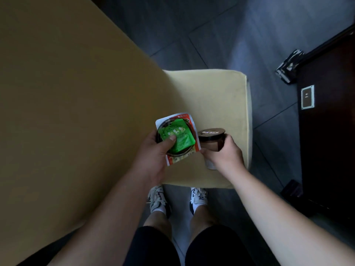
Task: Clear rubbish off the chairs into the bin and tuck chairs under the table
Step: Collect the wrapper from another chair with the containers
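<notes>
A pale yellow cushioned chair seat [217,96] stands partly pulled out from the tan table [67,93]. Above the seat's near edge my left hand [153,156] grips a white and red food packet [190,120] with a green sachet [176,137] pinned on top under my thumb. My right hand [224,154] is curled round a dark brown cup [211,139] with a brown lid, held just right of the packet. A small grey object shows below my right hand; I cannot tell what it is.
Dark grey floor tiles [221,35] spread beyond the chair. A dark wooden cabinet [330,131] with a white wall socket [307,96] stands at the right. A patterned box [288,66] lies on the floor beside it. My feet in white trainers [159,200] stand below the seat.
</notes>
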